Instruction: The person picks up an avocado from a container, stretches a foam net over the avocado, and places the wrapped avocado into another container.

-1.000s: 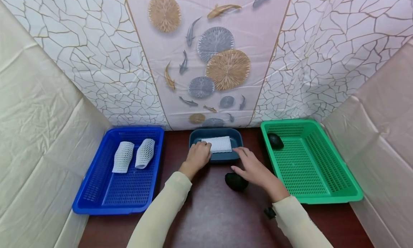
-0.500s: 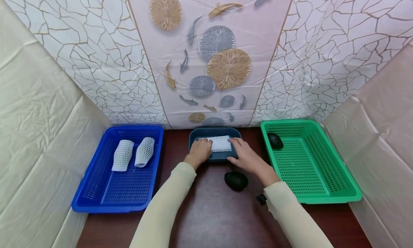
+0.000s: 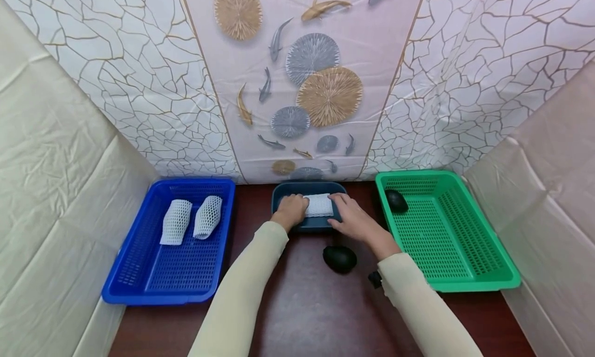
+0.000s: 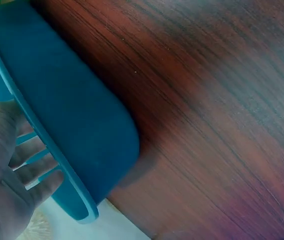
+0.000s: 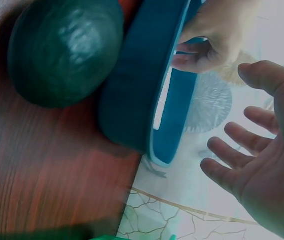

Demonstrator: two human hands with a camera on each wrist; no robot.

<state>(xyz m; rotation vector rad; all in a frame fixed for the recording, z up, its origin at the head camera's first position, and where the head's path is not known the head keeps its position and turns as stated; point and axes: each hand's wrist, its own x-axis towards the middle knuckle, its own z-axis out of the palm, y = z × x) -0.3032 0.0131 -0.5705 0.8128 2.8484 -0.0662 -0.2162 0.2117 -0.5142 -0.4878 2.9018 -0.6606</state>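
Left hand [image 3: 291, 211] and right hand [image 3: 355, 220] are placed at opposite ends of a white tubular foam-net sleeve [image 3: 318, 205], contained in a dark teal rectangular plastic tray [image 3: 309, 187]. Whether the left end is gripped cannot be told; at the right end, the fingers are parted and relaxed. On the reddish-brown table [image 3: 302, 305], a dark oval avocado [image 3: 340, 259] is seen just near of the tray. Two similar sleeves [image 3: 176, 222] are held in a blue plastic basket [image 3: 186, 272] at left, another avocado [image 3: 396, 201] in a green plastic basket [image 3: 437, 238] at right.
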